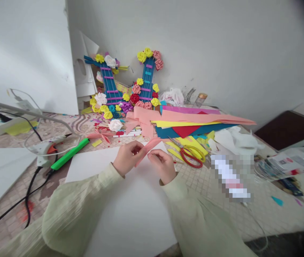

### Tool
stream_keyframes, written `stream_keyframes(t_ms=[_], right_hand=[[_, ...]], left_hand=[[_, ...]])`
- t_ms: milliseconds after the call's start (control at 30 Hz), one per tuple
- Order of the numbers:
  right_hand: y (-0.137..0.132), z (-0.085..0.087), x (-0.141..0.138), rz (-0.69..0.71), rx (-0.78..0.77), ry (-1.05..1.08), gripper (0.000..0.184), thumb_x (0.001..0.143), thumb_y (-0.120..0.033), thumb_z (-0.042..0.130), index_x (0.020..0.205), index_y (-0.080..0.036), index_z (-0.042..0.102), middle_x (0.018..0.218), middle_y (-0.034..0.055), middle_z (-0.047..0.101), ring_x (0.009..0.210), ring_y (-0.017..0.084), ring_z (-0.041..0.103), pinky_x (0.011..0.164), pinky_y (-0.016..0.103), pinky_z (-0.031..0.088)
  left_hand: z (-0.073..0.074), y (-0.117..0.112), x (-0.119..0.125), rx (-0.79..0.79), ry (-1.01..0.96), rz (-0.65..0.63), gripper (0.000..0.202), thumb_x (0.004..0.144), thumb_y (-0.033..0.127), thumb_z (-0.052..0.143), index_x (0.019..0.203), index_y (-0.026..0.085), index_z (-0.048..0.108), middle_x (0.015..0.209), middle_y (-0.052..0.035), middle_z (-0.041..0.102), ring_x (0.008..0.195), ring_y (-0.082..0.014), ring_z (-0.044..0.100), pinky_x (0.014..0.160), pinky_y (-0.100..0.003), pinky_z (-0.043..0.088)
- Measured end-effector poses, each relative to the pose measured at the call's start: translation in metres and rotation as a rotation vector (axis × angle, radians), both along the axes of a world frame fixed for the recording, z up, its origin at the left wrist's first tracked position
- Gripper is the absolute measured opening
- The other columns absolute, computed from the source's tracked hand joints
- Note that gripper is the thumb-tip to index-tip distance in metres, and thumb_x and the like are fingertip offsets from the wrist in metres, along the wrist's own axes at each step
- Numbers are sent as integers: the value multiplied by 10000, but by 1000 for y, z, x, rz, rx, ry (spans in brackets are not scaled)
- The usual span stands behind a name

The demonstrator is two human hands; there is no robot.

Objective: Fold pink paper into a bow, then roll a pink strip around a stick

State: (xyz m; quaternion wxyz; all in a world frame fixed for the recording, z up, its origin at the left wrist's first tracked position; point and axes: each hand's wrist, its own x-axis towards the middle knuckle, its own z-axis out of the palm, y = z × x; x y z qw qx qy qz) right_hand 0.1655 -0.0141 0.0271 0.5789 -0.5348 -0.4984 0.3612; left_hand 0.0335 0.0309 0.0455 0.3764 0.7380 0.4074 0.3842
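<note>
Over a white board [130, 207], a narrow pink crepe paper strip [152, 143] is pinched between the fingers of my left hand [130, 157]. My right hand [164, 165] has its fingers bent together at the strip's lower right edge; its fingertips seem to touch the paper. Just behind the hands lies a wide piece of pink crepe paper [143, 119] on a stack of coloured sheets. Red-handled scissors [191, 159] rest to the right of my right hand, beside yellow-handled scissors [198, 151].
Two blue guitar shapes [146, 80] with paper roses lean on the wall. At left lie a glue gun [45, 153], a green stick-shaped object [70, 154] and black cables. White crumpled paper [234, 141], a blurred-out device and a plastic bag [293, 162] are at right.
</note>
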Motion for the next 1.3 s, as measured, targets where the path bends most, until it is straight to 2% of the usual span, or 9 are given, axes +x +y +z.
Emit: stream_keyframes(t_ms=[133,333,633,1033,1300], right_hand=[[-2,0,0,-34,49,-72,76,680,-241,557,684,-191,614,722,24,595,681,155,511,662,289,397],[-1,0,0,-45,53,-38,66,670,-244,570,672,-200,620,726,20,592,699,158,515,677,293,405],[3,-2,4,-79,15,-8,93,653,-276,594,647,-189,625,676,19,592,664,157,525,631,287,404],[7,-7,8,-88,18,-8,91,650,-265,592,637,-185,633,648,17,606,661,163,535,643,293,403],[5,-3,8,-71,35,15,67,652,-256,599,633,-198,626,672,16,586,684,161,526,660,302,409]], left_hand=[[1,-2,1,7,0,-6,200,736,334,519,710,146,582,606,-5,575,526,-95,480,495,-193,370],[-1,-1,1,-120,-81,-62,224,730,361,530,718,144,583,610,-10,586,541,-104,505,497,-192,387],[-2,1,1,-140,-56,-88,225,729,357,533,734,142,598,652,-23,599,572,-110,520,517,-198,400],[-3,2,3,-262,-123,-146,226,645,326,624,744,125,595,706,-42,609,629,-125,555,579,-223,449],[-3,2,2,-232,-90,-144,203,668,308,598,752,123,598,717,-53,614,645,-139,562,593,-238,455]])
